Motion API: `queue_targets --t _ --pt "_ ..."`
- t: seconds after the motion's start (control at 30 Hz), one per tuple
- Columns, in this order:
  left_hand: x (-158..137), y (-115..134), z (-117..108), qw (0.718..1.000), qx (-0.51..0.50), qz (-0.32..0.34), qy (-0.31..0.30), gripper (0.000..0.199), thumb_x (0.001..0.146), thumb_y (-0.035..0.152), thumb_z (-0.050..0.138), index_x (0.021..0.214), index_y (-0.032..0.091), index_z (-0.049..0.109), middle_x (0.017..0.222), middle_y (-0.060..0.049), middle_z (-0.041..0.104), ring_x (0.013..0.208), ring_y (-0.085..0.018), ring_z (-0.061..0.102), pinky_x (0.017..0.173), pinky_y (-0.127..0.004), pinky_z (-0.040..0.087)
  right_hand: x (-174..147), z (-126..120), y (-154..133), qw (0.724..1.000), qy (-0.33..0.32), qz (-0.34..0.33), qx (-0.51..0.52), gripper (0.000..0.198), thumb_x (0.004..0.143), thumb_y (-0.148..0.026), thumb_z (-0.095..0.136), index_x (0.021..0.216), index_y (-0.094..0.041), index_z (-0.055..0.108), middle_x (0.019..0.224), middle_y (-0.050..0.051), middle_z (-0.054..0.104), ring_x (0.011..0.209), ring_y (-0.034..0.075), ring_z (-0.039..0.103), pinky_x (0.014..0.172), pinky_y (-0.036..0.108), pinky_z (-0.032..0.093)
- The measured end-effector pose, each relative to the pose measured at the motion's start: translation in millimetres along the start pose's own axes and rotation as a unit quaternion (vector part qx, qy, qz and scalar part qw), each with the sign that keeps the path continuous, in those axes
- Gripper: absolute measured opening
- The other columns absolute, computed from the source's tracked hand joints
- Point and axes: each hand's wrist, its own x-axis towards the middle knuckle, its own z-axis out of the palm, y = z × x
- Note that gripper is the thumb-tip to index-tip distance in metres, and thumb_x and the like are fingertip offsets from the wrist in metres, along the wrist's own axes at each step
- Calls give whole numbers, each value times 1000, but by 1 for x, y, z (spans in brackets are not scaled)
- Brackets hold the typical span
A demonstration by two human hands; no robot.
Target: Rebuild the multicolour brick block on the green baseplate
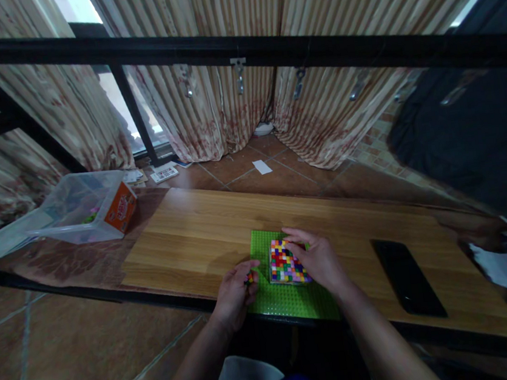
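Note:
A green studded baseplate [289, 305] lies at the table's front edge. On it sits a square block of small multicoloured building bricks [285, 266]. My right hand [313, 256] reaches over the block's upper right side, its thumb and fingers drawn together at the top row. Whatever is between those fingertips is hidden or too small to name. Just left of the baseplate, my left hand [237, 289] is curled, palm partly up, around several small loose bricks [249, 278] in different colours.
The wooden tabletop [193, 221] carries a black phone [407, 276] at right. A clear plastic bin [87, 215] with an orange label and a few coloured bits stands at far left. A black metal bar [218, 44] with hanging clips crosses above. Papers [504, 265] lie at far right.

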Motion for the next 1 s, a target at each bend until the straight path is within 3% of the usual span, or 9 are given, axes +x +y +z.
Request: queue_targets --t 0.2,0.37,0.47,0.57,0.73,0.9,1.0 --pt "0 -1 1 1000 10 -5 8 33 69 35 65 94 14 62 63 5 47 41 -2 32 37 -16 13 18 -13 -3 995 -87 9 -44 32 75 -24 62 106 -25 68 90 3 74 79 20 69 77 37 51" --pt "-1 -2 2 1000 9 -6 8 33 71 35 63 96 14 62 63 5 47 40 -2 31 37 -17 13 25 -15 2 992 -129 18 -4 32 71 -22 64 102 -23 70 88 4 74 72 19 68 68 34 52" --pt "-4 -2 3 1000 -2 -9 -5 32 72 35 62 96 14 62 63 5 46 41 -2 30 37 -17 12 22 -14 10 992 -117 38 40 35 70 -27 66 104 -19 68 90 7 74 74 20 68 70 35 52" --pt "-8 2 4 999 -30 -11 -26 31 74 36 61 94 12 62 64 4 46 42 -2 31 37 -17 12 13 -12 16 996 -54 40 51 41 68 -31 69 106 -17 66 99 10 71 87 22 67 79 38 51" --pt "-17 9 11 995 -72 -18 -65 32 76 38 61 92 11 62 64 2 47 42 -2 31 36 -17 12 -18 -7 -3 996 89 -15 5 27 80 -35 58 101 -20 68 98 7 69 88 20 63 82 38 49" --pt "-24 11 24 994 -63 -15 -84 33 75 44 61 82 11 61 62 1 51 40 -2 32 36 -17 11 -46 1 -47 994 13 -108 6 19 86 -30 53 96 -27 70 100 5 66 96 19 60 86 37 47" --pt "-29 11 31 995 -59 -4 -83 34 72 46 65 72 13 56 57 3 49 40 -3 34 37 -17 12 -52 5 -58 988 -29 -150 -25 19 86 -27 55 98 -28 69 102 4 64 99 20 58 89 38 46"
